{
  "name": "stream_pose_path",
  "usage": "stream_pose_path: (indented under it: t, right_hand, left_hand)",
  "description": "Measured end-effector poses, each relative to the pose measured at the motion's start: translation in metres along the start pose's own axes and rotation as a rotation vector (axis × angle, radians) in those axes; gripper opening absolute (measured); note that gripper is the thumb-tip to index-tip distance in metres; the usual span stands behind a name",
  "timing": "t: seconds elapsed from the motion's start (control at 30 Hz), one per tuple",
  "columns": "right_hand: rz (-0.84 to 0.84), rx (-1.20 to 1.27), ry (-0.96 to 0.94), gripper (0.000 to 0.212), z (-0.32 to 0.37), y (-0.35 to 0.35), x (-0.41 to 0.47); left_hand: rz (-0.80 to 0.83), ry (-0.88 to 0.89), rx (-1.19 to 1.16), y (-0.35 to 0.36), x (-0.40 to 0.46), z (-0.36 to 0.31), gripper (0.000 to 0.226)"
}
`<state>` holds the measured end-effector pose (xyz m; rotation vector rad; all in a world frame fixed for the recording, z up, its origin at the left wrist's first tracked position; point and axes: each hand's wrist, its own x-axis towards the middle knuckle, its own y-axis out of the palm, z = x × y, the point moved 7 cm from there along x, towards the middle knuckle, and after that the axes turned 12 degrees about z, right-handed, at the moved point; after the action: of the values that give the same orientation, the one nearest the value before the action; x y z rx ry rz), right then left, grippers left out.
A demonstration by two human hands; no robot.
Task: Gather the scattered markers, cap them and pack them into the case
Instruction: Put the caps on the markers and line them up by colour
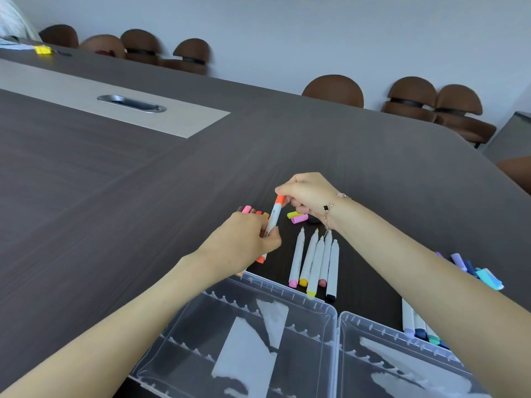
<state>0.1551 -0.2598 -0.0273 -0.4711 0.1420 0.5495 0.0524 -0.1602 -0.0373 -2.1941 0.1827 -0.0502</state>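
Observation:
My left hand (pixel 247 239) grips the white barrel of an orange marker (pixel 272 218), which tilts up to the right. My right hand (pixel 307 195) pinches the orange cap on its top end. Several uncapped white markers (pixel 314 262) lie side by side just right of my left hand, tips pointing away. Loose caps, yellow and pink (pixel 298 217), sit under my right hand; more pink and orange caps (pixel 247 209) peek out beyond my left hand. The clear plastic case (pixel 336 317) lies open at the near edge, both halves showing no markers.
More markers with blue, purple and teal ends (pixel 422 331) lie under my right forearm, with matching caps (pixel 474 271) beyond it. The dark wooden table (pixel 115 196) has a metal cable hatch (pixel 132 103). Brown chairs (pixel 413 99) line the far edge.

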Motion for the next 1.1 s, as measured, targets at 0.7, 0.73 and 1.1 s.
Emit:
stream_pose_path:
  t: [0.7,0.73,1.1]
  right_hand:
    - [0.081,-0.922,-0.203,0.003,-0.028,-0.025,-0.001]
    - [0.086,-0.966,-0.218,0.006,-0.026,-0.024,-0.001]
    - [0.052,-0.634,-0.197,0.023,-0.016,-0.046,-0.009]
  left_hand:
    - [-0.068,-0.04,0.361,-0.001,0.008,-0.026,0.04]
    - [-0.028,-0.023,0.395,0.007,0.012,-0.031,0.04]
    - [0.123,-0.098,0.34,0.017,0.021,-0.017,0.046]
